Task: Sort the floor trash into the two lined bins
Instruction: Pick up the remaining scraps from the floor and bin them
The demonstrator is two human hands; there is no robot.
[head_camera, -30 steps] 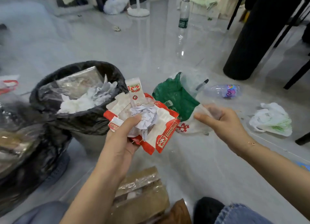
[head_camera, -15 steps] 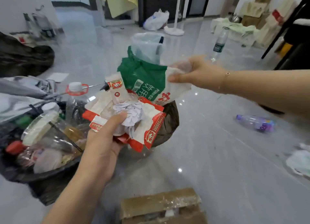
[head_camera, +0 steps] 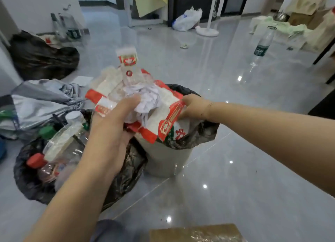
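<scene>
My left hand (head_camera: 116, 118) grips a red-and-white food wrapper (head_camera: 168, 100) with a crumpled white paper (head_camera: 146, 98) bunched on top, held over the two bins. My right hand (head_camera: 194, 105) reaches down into the white bin (head_camera: 166, 162) with the black liner. It holds a green-and-white plastic bag (head_camera: 178, 133) inside the bin, and the wrapper hides its fingers. The other black-lined bin (head_camera: 27, 178) at the left is full of plastic bottles (head_camera: 61, 138).
An upright clear bottle (head_camera: 262, 42) stands on the glossy floor at the far right. A black sack (head_camera: 41, 60) and crumpled silver sheeting (head_camera: 39, 100) lie at the left. A white bag (head_camera: 188, 18), a stand base (head_camera: 206, 31), and a cardboard box (head_camera: 195, 232) are also in view.
My right hand has carried the green-and-white bag from the air down into the white bin. My left hand has kept the wrapper and paper and moved up over the bins.
</scene>
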